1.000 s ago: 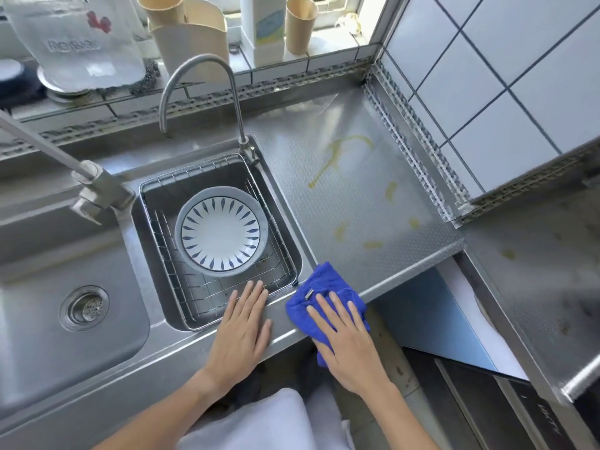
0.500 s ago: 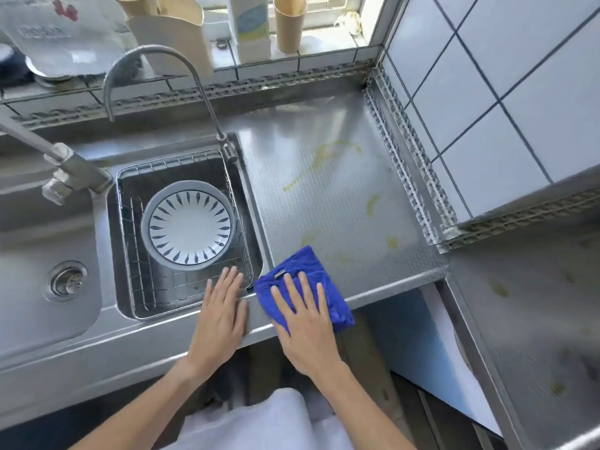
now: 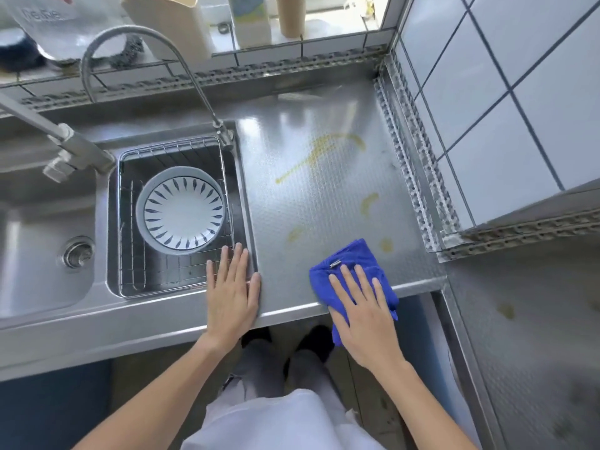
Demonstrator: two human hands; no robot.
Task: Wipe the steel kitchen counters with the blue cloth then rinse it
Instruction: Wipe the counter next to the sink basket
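A blue cloth (image 3: 349,261) lies folded at the front edge of the steel counter (image 3: 324,203), partly hanging over the edge. My right hand (image 3: 362,311) presses flat on the cloth, fingers spread. My left hand (image 3: 232,293) rests flat and open on the counter rim beside the small sink, holding nothing. Yellowish stains (image 3: 319,154) streak the counter beyond the cloth, with smaller spots (image 3: 370,201) to the right and one (image 3: 386,244) just past the cloth's corner.
A small sink holds a wire basket (image 3: 152,280) with a patterned plate (image 3: 183,211). A curved faucet (image 3: 130,37) arches over it; a larger sink (image 3: 48,261) lies left. A second counter (image 3: 535,319) with stains extends right. Cups and containers (image 3: 292,14) line the window ledge.
My right hand has slid the blue cloth to the right along the counter's front edge, away from my left hand. The left hand stays at the sink rim. The camera view shifted.
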